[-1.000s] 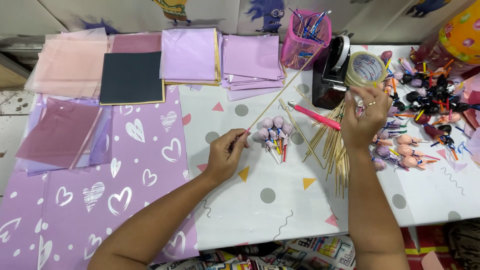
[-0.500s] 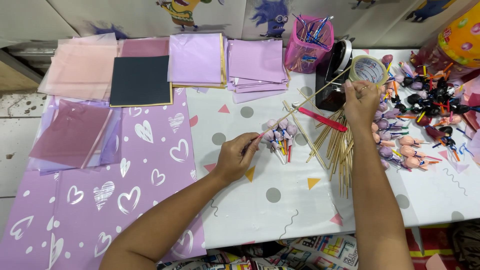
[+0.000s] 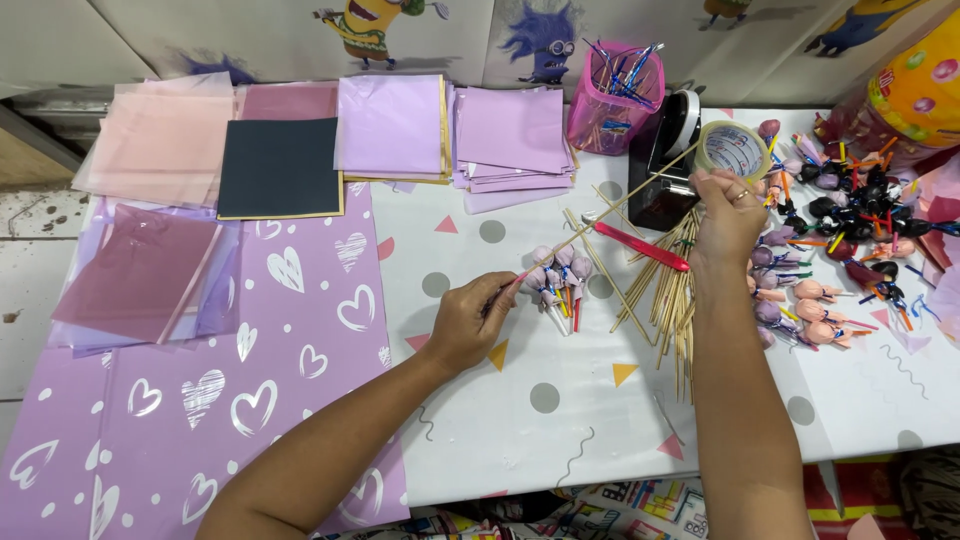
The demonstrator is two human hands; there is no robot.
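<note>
1. Wooden skewer (image 3: 610, 215) is slanting from lower left to upper right above the dotted tablecloth (image 3: 545, 400), spanning both hands.
2. Left hand (image 3: 470, 320) is pinching the skewer's lower end closed-fingered, probably steadying it beside a wrapped lollipop cluster (image 3: 555, 280).
3. Loose skewers (image 3: 670, 300) and a pink-handled tool (image 3: 640, 246) are lying between the hands (within easy reach).
4. Right hand (image 3: 728, 215) is gripping the tape roll (image 3: 733, 150) on its dispenser (image 3: 668, 165), fingers curled at the skewer's upper end.
</note>
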